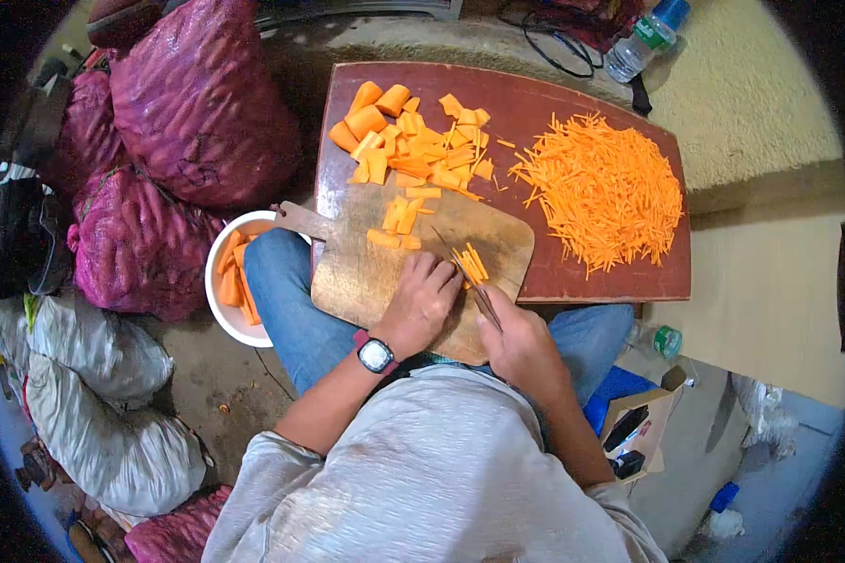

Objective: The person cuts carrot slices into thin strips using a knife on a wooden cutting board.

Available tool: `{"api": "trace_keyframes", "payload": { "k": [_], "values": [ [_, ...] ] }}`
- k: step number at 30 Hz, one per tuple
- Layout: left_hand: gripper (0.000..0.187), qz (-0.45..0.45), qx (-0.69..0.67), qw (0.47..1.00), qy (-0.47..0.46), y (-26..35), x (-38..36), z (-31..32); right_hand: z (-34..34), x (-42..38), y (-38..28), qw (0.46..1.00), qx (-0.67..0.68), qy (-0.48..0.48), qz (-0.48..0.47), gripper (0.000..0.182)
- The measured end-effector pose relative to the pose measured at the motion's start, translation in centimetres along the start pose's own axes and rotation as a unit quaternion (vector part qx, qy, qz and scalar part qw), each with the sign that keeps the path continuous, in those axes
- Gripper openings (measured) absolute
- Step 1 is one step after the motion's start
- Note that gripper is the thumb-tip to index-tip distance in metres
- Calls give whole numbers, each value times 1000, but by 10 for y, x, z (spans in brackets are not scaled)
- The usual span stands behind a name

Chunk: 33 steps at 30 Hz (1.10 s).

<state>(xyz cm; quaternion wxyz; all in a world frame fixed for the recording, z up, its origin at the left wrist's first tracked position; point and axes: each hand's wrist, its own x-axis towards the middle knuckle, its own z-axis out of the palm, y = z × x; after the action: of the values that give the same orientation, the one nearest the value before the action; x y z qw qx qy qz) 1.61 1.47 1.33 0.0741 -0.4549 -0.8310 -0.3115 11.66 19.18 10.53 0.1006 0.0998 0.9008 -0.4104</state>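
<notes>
Right hand [521, 342]: closed around a thin-bladed knife [468, 278], cutting on the small wooden cutting board [366, 272].
Left hand [424, 302]: fingers curled, pressing orange carrot strips [472, 263] on that board.

carrot piles [413, 150] ahead, board's left [357, 272] bare
</notes>
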Motion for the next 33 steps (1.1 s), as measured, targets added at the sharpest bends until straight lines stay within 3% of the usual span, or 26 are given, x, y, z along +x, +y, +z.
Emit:
{"api": "trace_keyframes", "payload": {
  "k": [13, 24, 27, 30, 33],
  "values": [
    [35, 21, 8, 999, 26, -4, -1, 2, -6, 0, -3, 1000, 29, -10, -8, 39],
    [43, -9, -18, 999, -27, -2, -5, 3, 2, 0, 4, 1000, 23, 7, -4, 41],
    [37, 0, -1, 1000, -2, 1, 0, 0, -1, 6, 1, 999, 42, -9, 8, 43],
    [36, 11, 8, 1000, 4, 1, 0, -2, -1, 6, 7, 998, 50, -1, -37, 44],
    [36, -11, -13, 1000, -18, 0, -2, 4, 2, 3, 5, 1000, 24, 0, -4, 44]
  ]
}}
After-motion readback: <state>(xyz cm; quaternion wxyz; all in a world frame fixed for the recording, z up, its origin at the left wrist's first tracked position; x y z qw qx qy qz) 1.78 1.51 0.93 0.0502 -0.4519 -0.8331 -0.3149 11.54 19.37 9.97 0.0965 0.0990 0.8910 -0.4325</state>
